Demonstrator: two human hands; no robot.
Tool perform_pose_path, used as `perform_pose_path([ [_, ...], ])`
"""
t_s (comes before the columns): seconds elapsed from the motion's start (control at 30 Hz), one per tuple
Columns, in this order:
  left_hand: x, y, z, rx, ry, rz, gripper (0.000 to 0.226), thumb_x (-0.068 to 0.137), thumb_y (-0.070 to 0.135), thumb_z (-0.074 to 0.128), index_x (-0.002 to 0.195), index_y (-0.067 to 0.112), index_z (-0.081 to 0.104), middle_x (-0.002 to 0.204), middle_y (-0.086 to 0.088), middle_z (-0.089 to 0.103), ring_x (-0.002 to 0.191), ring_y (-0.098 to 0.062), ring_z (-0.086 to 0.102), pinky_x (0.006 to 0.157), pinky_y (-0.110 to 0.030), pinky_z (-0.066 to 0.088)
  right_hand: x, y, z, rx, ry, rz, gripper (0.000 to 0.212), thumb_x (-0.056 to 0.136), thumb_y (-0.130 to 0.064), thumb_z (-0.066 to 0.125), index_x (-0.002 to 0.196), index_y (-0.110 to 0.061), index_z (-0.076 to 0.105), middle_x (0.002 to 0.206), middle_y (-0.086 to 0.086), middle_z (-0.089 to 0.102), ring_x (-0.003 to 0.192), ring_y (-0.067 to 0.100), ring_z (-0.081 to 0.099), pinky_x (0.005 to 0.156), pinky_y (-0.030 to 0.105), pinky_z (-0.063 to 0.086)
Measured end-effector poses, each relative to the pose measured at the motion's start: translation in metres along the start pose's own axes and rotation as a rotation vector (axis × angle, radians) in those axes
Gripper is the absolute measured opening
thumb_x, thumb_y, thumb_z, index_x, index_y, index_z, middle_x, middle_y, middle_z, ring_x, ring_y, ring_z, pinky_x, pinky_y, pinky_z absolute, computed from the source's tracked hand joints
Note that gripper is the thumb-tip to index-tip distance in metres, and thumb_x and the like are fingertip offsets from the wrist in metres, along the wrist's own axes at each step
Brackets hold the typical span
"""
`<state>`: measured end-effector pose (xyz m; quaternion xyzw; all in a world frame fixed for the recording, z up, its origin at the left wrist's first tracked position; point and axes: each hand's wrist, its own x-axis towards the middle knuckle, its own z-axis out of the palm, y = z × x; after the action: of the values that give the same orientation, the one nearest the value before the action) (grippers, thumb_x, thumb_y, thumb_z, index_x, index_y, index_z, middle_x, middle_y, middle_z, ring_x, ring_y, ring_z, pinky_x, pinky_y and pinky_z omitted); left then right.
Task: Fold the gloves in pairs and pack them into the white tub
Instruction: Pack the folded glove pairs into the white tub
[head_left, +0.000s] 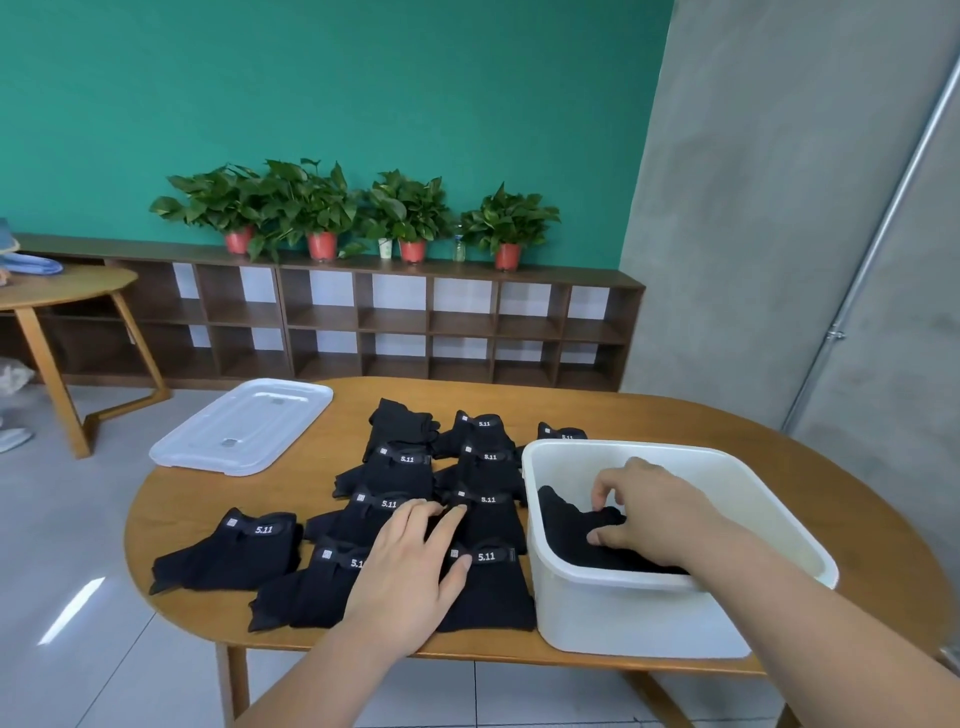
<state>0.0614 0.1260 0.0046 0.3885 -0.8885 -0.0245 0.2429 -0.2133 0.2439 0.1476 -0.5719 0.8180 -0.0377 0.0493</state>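
Black gloves (493, 597) marked 5.11 are laid in rows on the wooden table (675, 415), long axes running near to far and labelled cuffs at the far end. Inside the white tub (623, 618), just beside them on the right, a black bundle (566, 535) is pinched by the curled right hand (644, 504). The left hand (410, 566) is spread flat on the rows. A clear lid (239, 426) is set far left.

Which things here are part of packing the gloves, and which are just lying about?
For the job: loose gloves on the table, packed gloves held by the right hand, white tub, left hand resting on the loose gloves.
Lying about: clear lid, potted plants, shelf unit, side table.
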Motion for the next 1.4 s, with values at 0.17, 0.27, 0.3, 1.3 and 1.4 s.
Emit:
perform_pose_path([
  [0.17,0.001,0.002,-0.002,-0.019,-0.013,-0.007,0.060,0.106,0.059,0.031,0.162,0.036,0.031,0.154,0.012,0.034,0.150,-0.010,0.024,0.124,-0.032,0.029,0.006,-0.004,-0.016,0.006,0.025,0.019,0.043,0.072,-0.061,0.086,0.101,-0.042,0.060,0.109,-0.016,0.052,0.101,0.011,0.056,0.083,0.032,0.051],
  [0.27,0.000,0.002,-0.005,-0.045,-0.014,-0.011,0.060,0.107,0.059,0.032,0.162,0.037,0.028,0.153,0.015,0.031,0.148,-0.005,0.022,0.124,-0.028,0.026,0.013,-0.015,-0.032,0.112,0.147,-0.022,0.032,0.081,-0.056,0.082,0.102,-0.042,0.062,0.110,-0.013,0.061,0.098,0.010,0.058,0.083,0.033,0.053],
  [0.3,0.000,0.002,-0.006,-0.063,-0.009,-0.015,0.059,0.107,0.059,0.033,0.162,0.038,0.028,0.153,0.016,0.031,0.147,-0.004,0.022,0.124,-0.027,0.026,0.016,-0.021,-0.034,0.145,0.199,-0.045,0.028,0.085,-0.055,0.078,0.106,-0.043,0.063,0.113,-0.013,0.062,0.100,0.010,0.059,0.084,0.033,0.054],
  [1.3,0.188,-0.137,-0.021,-0.560,-0.304,-0.578,0.058,0.099,0.040,0.072,0.153,0.036,0.049,0.161,-0.007,0.044,0.132,-0.024,0.055,0.109,-0.035,0.043,0.064,-0.071,0.020,-0.056,0.107,-0.066,0.039,0.101,-0.065,0.023,0.123,-0.049,0.051,0.112,-0.018,0.050,0.117,0.012,0.044,0.117,0.034,0.022],
  [1.4,0.201,-0.146,-0.014,-0.528,-0.329,-0.603,0.058,0.094,0.040,0.079,0.146,0.036,0.054,0.152,-0.004,0.050,0.133,-0.026,0.054,0.106,-0.033,0.044,0.065,-0.071,0.021,-0.063,0.113,-0.059,0.038,0.101,-0.065,0.023,0.121,-0.049,0.050,0.109,-0.019,0.050,0.115,0.010,0.044,0.115,0.032,0.022],
])
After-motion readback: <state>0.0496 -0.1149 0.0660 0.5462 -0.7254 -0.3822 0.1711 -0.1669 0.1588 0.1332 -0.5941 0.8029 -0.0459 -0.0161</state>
